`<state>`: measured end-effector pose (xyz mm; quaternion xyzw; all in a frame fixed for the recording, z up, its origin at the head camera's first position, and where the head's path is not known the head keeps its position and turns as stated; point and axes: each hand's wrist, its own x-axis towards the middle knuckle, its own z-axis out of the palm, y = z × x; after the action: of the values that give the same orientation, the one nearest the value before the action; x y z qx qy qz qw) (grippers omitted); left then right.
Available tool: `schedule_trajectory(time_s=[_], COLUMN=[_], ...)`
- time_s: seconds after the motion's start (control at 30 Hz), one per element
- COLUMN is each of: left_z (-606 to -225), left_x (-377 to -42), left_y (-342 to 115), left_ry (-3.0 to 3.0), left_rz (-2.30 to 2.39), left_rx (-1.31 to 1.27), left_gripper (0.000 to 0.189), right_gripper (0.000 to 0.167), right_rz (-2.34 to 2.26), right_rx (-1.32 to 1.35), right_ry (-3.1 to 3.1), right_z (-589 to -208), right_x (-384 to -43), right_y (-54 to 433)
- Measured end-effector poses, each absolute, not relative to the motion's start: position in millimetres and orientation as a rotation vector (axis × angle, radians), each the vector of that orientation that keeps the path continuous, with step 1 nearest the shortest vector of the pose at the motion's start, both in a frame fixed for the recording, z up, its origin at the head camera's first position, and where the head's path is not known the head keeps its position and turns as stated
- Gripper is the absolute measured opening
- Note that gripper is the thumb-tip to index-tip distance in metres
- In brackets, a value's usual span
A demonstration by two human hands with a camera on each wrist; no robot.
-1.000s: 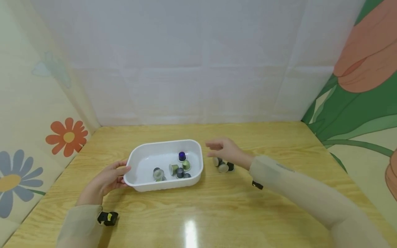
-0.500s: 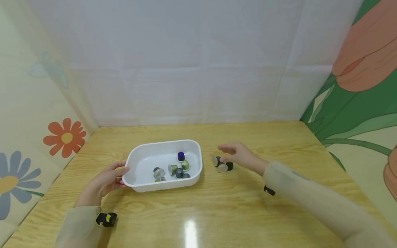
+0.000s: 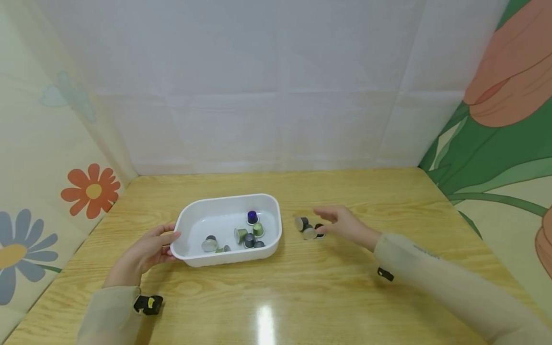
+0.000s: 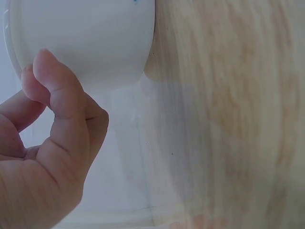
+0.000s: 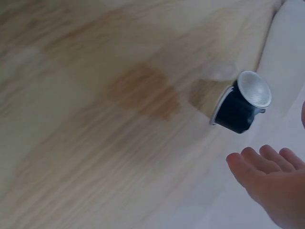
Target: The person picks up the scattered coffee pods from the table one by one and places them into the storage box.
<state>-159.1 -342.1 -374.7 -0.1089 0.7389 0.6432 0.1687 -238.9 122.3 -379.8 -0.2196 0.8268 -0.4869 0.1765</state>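
My left hand pinches the left rim of a white oblong tray between thumb and fingers. In the left wrist view, its fingertips meet at the edge of the tray. Several coffee capsules lie inside, among them a purple capsule and a light green capsule. My right hand holds nothing, its fingers apart beside a small cluster of capsules on the table. That cluster has a grey capsule, a silver-lidded capsule and a black capsule, partly hidden by the thumb in the head view.
The wooden table carries the tray left of centre, with the loose capsules to its right. A white cloth hangs along the back edge. Flower-printed panels stand at both sides.
My right hand has moved right, from near the tray's right edge to the far side of the loose capsules. One capsule in the tray has rolled left. The left hand keeps its place.
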Motion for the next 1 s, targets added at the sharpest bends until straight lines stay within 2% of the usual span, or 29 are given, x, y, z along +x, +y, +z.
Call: schedule_trajectory(time_s=[0.43,1.0], left_z=[-376,-377], left_x=[-161,-160], left_y=[-342,-342], left_ry=[2.114,2.106], left_rz=[1.810,1.818], left_rx=[-0.334,-0.356], left_gripper=[0.045,0.045], right_gripper=[0.065,0.047], right_rz=[-1.233,-1.089], right_rx=[-0.638,-0.633], right_ry=[2.407,2.577], right_z=[-400,-410], right_x=[-247,-253], right_y=[128,120])
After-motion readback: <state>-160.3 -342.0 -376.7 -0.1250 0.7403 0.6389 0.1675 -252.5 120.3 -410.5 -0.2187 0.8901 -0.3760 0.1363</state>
